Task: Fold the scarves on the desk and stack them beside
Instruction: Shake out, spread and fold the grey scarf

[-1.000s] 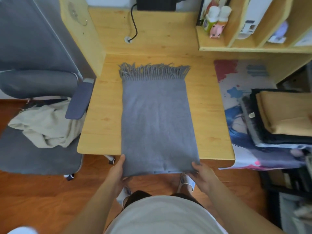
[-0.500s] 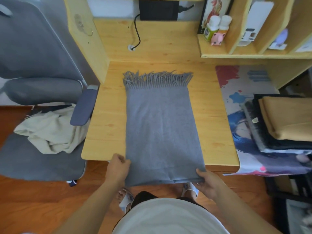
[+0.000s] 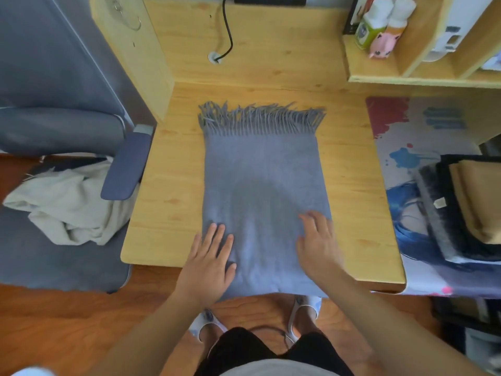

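A grey scarf (image 3: 260, 175) lies folded lengthwise on the wooden desk (image 3: 168, 191), its fringe at the far end and its near end hanging over the front edge. My left hand (image 3: 208, 261) lies flat on the scarf's near left part, fingers straight. My right hand (image 3: 317, 240) presses flat on the near right part, fingers spread. A stack of folded scarves (image 3: 471, 207), tan on black on grey, sits at the right on a printed mat (image 3: 398, 147).
A grey office chair (image 3: 54, 240) with a cream cloth (image 3: 65, 204) on its seat stands left of the desk. A shelf (image 3: 423, 77) with bottles (image 3: 374, 20) rises at the back right. A black cable (image 3: 227, 31) runs down the back panel.
Both hands let go of the scarf's near corners and moved up onto it, now lying flat on the cloth. The camera leaned in closer.
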`<state>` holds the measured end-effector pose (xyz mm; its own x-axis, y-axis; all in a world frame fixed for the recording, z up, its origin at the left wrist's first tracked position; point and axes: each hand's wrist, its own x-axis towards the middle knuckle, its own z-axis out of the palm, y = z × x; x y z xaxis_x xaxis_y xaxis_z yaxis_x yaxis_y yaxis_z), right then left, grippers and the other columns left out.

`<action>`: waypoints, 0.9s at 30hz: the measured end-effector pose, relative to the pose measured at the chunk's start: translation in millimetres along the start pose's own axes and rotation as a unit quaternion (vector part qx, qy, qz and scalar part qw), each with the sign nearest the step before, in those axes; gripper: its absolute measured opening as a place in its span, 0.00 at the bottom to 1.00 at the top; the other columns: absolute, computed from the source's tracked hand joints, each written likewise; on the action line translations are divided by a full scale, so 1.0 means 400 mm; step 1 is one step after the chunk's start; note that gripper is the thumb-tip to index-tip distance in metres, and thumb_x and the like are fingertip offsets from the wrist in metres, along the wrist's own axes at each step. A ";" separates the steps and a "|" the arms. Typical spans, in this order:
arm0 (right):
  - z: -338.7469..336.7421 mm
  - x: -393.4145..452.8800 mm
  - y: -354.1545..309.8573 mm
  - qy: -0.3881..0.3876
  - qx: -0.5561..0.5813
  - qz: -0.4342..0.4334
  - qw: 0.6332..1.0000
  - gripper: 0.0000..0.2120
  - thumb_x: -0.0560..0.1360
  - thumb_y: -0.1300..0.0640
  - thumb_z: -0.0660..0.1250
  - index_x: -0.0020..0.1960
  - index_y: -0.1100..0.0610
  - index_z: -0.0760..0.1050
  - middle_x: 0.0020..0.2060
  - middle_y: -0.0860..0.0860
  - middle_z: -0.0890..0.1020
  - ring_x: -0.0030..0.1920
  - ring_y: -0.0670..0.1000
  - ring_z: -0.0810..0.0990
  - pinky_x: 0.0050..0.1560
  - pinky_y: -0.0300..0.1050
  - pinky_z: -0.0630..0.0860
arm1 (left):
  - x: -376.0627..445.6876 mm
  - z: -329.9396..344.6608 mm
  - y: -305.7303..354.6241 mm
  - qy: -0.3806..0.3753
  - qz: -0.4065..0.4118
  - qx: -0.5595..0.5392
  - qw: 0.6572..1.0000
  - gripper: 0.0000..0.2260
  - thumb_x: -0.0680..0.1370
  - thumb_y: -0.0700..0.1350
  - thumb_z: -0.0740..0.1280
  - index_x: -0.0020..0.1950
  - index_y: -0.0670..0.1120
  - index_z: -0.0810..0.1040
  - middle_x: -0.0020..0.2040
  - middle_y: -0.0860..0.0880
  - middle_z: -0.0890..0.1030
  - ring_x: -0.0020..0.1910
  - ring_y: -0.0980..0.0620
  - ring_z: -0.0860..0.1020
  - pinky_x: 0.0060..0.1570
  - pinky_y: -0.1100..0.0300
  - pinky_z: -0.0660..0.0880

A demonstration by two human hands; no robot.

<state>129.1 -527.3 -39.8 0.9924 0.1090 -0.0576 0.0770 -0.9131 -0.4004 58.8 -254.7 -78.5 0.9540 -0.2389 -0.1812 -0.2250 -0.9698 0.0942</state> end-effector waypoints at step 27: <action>0.145 0.337 0.016 -0.007 -0.165 -0.030 0.986 0.32 0.81 0.38 0.45 0.83 0.49 0.51 0.82 0.53 0.52 0.82 0.56 0.46 0.81 0.57 0.46 | 0.340 -0.065 -0.005 0.092 0.005 0.001 0.996 0.28 0.84 0.61 0.53 0.83 0.51 0.60 0.83 0.42 0.54 0.82 0.39 0.51 0.77 0.38 0.55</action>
<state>257.6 -495.5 -103.2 0.9839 0.1698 -0.0564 0.1647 -0.9827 -0.0846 194.3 -283.9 -78.0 0.9717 -0.2361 0.0023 -0.2353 -0.9675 0.0923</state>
